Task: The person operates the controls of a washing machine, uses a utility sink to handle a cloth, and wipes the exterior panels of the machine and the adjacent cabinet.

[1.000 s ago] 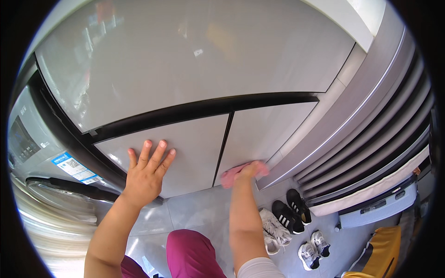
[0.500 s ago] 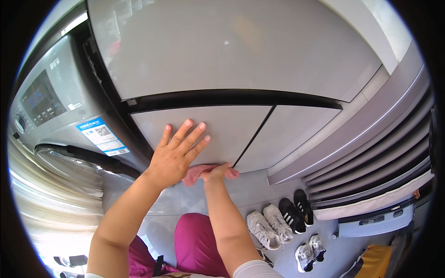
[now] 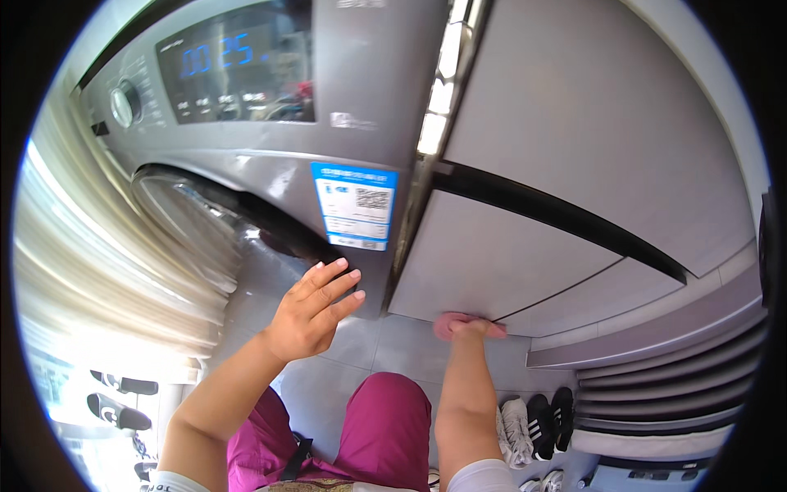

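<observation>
my right hand (image 3: pixel 475 328) presses a pink cloth (image 3: pixel 449 324) against the bottom edge of the grey cabinet door (image 3: pixel 492 262), fingers closed over it. it looks soft and light; bunching it in the palm suits. left hand (image 3: pixel 316 307) spread flat against the washing machine (image 3: pixel 270 148).

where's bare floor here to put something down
Bare grey tile floor lies in front of the washing machine, between the left hand and the right hand pressing a pink cloth low on the fridge door. It is crowded lower right, where shoes line the wall.
</observation>
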Tool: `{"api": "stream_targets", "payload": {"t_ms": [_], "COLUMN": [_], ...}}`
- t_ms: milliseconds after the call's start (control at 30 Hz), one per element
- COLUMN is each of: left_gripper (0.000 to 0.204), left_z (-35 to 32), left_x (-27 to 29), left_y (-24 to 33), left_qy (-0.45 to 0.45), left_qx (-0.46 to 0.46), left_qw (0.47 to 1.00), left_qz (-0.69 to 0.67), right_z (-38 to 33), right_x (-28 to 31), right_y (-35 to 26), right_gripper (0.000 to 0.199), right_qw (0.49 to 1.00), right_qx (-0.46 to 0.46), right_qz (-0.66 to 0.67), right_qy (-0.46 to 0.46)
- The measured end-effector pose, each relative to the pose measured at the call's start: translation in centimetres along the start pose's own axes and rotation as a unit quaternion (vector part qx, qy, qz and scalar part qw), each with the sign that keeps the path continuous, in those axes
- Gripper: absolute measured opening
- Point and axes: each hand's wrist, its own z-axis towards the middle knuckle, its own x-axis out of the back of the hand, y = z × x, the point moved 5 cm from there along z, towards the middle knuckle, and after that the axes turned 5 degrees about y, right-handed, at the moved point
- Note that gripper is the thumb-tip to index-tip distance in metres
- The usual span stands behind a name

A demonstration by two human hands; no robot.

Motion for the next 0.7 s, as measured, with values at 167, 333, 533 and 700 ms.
{"api": "stream_targets", "payload": {"t_ms": [167,333,533,700], "left_gripper": [0.040,0.040,0.046,0.043], "left_z": [-5.0,-11.9,-20.8,-25.1], "left_x": [2.5,3.8,-2.7,-6.6], "left_y": [-1.5,-3.4,-4.6,-4.7], "left_qy": [0.098,0.190,0.282,0.258], "left_qx": [0.090,0.323,0.729,0.811], "left_qw": [0.991,0.926,0.552,0.215], "left_qz": [0.028,-0.031,-0.290,-0.479], "right_z": [-6.5,-14.0,-12.0,-22.0], "right_x": [-2.7,0.2,3.9,10.5], "right_y": [13.1,18.1,27.1,28.3], "right_gripper": [0.058,0.053,0.048,0.031], "right_qw": [0.989,0.969,0.935,0.625], "right_qx": [-0.117,-0.155,-0.199,-0.042], "right_qz": [-0.072,-0.190,-0.216,-0.683], "right_qy": [-0.049,-0.042,-0.198,-0.377]}}
